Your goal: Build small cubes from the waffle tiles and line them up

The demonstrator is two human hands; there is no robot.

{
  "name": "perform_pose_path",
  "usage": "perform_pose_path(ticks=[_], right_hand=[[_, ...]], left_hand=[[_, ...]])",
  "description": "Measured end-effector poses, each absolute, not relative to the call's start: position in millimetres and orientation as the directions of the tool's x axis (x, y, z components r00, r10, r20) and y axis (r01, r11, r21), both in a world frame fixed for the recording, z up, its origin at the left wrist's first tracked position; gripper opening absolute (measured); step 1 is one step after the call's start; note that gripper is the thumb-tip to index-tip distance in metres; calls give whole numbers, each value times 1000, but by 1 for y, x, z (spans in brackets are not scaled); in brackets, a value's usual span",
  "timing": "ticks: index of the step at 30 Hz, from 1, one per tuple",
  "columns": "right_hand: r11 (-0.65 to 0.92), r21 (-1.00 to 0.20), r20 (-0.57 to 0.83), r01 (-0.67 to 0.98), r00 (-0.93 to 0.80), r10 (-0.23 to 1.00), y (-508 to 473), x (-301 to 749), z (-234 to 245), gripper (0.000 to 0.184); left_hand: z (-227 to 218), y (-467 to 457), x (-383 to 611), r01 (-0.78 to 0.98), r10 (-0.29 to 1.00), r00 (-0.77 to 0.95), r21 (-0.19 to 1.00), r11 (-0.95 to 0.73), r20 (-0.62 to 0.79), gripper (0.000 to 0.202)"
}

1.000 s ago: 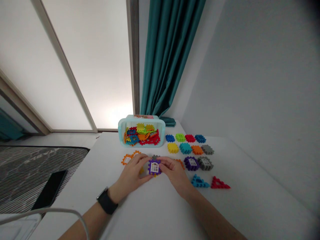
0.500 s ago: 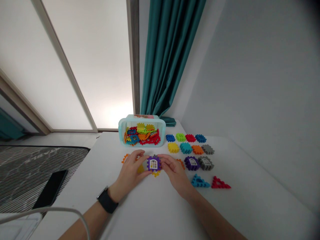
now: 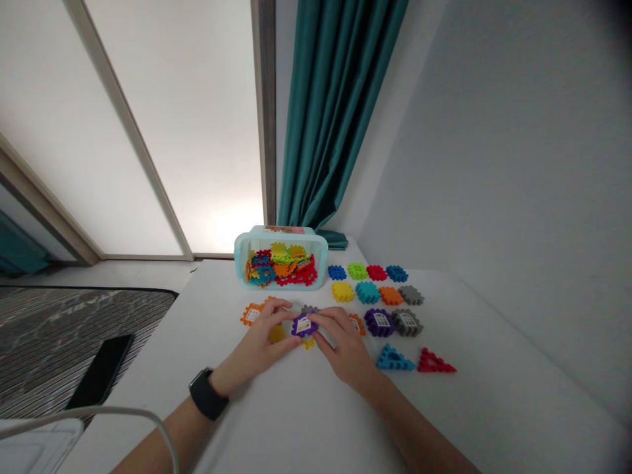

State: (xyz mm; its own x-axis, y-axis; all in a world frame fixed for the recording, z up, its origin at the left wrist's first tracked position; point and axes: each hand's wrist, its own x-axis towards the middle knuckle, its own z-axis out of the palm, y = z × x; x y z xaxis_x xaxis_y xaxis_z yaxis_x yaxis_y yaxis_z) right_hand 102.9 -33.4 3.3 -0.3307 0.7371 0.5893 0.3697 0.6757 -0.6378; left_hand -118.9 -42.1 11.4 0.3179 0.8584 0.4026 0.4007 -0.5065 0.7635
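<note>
Between both hands is a purple notched building block with a white window in its middle. My left hand grips its left edge between thumb and fingers. At its right edge, the thumb and fingers of my right hand close on the same block. Behind it a grey block shows in part, and yellow pieces peek out below. An orange window block lies beyond my left hand. Another orange window block is partly covered by my right hand.
A pale blue bin on its side holds many coloured blocks. Sorted stacks stand to the right, among them a purple window stack and a grey window stack. Blue triangles and red triangles lie nearer. A white cable arches at lower left.
The purple block has tilted back from facing me, and my right fingers have moved over its upper right edge. More of the orange blocks and the grey block now shows.
</note>
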Motion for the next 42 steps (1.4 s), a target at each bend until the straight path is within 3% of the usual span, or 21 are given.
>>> perform_pose_path(ticks=[3,6,10,16,21,26,32,42], right_hand=[[663,-641,594,387,-297,748,-34,102,5,15],[533,-773,453,343,-289,843,-36,97,5,14],[259,-939,204,228,-238,950,-36,87,-2,23],[47,-999,42,11,-289,957,-37,81,2,39],[-13,-1000,-13,3,-317,948,-40,82,13,39],[-48,-998,-54,31,-240,969,-37,83,9,37],[-40,-998,-51,55,-218,975,-35,85,10,38],[-4,-998,-21,67,-243,970,-35,88,17,46]], left_hand=[[15,-43,-116,306,855,384,826,-473,348,36],[16,-43,-112,275,885,406,892,-358,230,47],[12,-41,-108,123,942,315,979,-163,117,39],[13,-39,-107,-76,977,210,997,-12,28,36],[17,-40,-108,-93,986,166,995,25,-9,41],[15,-37,-109,-139,986,160,988,62,-39,44],[12,-37,-109,-161,968,246,983,84,-42,43],[12,-38,-110,-224,975,217,969,105,-55,40]])
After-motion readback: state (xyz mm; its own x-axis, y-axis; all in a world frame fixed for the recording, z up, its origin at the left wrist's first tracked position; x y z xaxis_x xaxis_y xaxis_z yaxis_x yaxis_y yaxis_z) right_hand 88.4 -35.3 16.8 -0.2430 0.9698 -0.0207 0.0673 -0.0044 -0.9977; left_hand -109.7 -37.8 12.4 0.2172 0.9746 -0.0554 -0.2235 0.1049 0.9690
